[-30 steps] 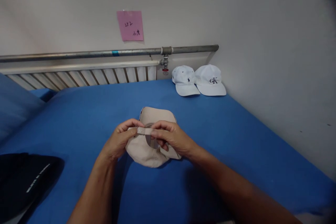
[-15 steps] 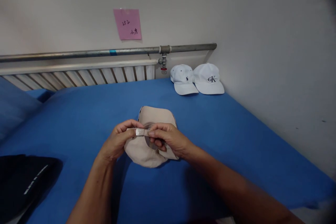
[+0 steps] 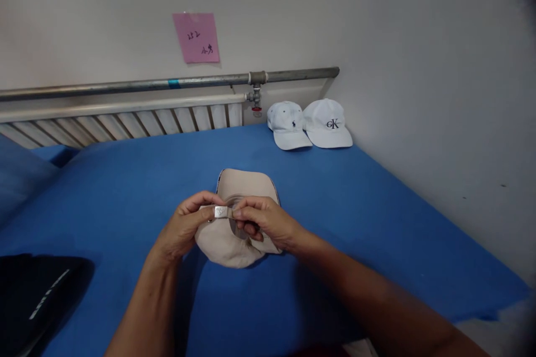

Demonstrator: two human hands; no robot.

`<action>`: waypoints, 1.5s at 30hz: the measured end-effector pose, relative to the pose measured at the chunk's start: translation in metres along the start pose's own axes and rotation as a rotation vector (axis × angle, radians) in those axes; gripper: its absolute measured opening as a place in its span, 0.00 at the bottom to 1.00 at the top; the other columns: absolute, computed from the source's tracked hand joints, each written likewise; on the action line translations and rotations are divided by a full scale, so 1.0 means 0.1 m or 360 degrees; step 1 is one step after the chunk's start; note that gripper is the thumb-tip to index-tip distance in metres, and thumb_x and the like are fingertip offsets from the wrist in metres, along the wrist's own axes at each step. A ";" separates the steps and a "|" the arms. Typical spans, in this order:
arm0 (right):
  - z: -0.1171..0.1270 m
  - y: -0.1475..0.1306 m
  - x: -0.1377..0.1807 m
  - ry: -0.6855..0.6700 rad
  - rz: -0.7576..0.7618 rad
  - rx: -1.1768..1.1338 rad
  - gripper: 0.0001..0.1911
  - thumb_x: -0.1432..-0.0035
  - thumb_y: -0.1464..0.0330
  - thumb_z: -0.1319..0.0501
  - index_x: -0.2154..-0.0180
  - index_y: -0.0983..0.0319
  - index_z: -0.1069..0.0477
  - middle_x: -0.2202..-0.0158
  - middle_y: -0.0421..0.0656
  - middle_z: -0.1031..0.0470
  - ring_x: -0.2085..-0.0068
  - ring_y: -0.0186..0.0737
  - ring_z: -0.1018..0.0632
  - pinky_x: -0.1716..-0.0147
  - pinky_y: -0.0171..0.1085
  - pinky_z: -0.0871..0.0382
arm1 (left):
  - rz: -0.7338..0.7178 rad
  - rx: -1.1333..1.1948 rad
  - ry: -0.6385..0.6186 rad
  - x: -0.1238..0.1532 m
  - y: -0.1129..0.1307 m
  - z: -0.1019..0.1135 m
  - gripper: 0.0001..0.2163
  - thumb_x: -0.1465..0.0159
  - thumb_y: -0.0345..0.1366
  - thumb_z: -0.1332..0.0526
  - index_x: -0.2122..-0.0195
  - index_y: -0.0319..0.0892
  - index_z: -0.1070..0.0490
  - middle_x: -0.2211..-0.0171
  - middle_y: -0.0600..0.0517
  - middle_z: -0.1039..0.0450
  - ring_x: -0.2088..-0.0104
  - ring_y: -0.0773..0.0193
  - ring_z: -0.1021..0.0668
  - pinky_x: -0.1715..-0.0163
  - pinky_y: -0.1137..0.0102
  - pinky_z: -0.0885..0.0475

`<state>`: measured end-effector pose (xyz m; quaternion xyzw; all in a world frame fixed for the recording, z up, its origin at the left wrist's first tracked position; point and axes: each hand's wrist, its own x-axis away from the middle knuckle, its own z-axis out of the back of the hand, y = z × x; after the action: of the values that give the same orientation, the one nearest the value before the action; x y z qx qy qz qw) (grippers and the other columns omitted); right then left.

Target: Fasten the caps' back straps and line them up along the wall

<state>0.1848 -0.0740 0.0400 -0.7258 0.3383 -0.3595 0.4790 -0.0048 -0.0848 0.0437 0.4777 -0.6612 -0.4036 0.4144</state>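
A beige baseball cap [image 3: 228,248] lies on the blue bed surface, its brim pointing away from me and its back opening towards me. At that opening, my left hand [image 3: 184,223] pinches the strap beside a silver metal buckle [image 3: 220,212]. My right hand [image 3: 263,218] grips the strap just right of the buckle between thumb and forefinger, the other fingers curled beneath. Part of the strap is hidden under the fingers.
Two white caps [image 3: 290,125] [image 3: 328,124] sit side by side at the far right by the wall. A dark item with white lettering [image 3: 37,295] lies at the near left. Behind the blue sheet [image 3: 138,178] run a radiator [image 3: 167,121], a metal pipe [image 3: 125,88] and a red-handled valve [image 3: 257,109].
The view has shifted slightly, so the background sits a little further left. Between my fingers, the strap portion showing right of the buckle looks shorter. Both hands keep their hold.
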 end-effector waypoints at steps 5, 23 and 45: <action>0.01 0.00 0.01 0.0021 0.0019 -0.0026 0.06 0.53 0.67 0.38 0.75 0.63 0.31 0.81 0.35 0.32 0.84 0.24 0.37 0.88 0.26 0.49 | -0.0073 -0.0037 -0.0252 0.01 -0.01 0.07 0.13 0.54 0.32 0.27 0.66 0.42 0.22 0.71 0.51 0.20 0.75 0.67 0.22 0.75 0.76 0.28; 0.03 -0.06 0.06 0.0015 0.0095 0.0103 0.06 0.49 0.69 0.39 0.75 0.63 0.31 0.82 0.34 0.33 0.83 0.24 0.38 0.86 0.27 0.51 | -0.0040 -0.0132 -0.0181 0.05 -0.02 0.06 0.16 0.54 0.30 0.26 0.64 0.45 0.23 0.73 0.56 0.22 0.77 0.71 0.23 0.77 0.79 0.27; 0.03 -0.03 0.11 0.0166 0.0863 0.0335 0.06 0.44 0.65 0.38 0.69 0.61 0.28 0.72 0.39 0.27 0.70 0.31 0.26 0.69 0.32 0.32 | -0.0036 -0.0149 -0.0165 0.03 -0.03 0.05 0.14 0.51 0.31 0.27 0.62 0.45 0.23 0.70 0.55 0.21 0.74 0.72 0.23 0.74 0.79 0.29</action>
<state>0.1933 -0.0805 0.0437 -0.5358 0.5049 -0.2883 0.6123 -0.0093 -0.0878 0.0403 0.4437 -0.6566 -0.4631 0.3969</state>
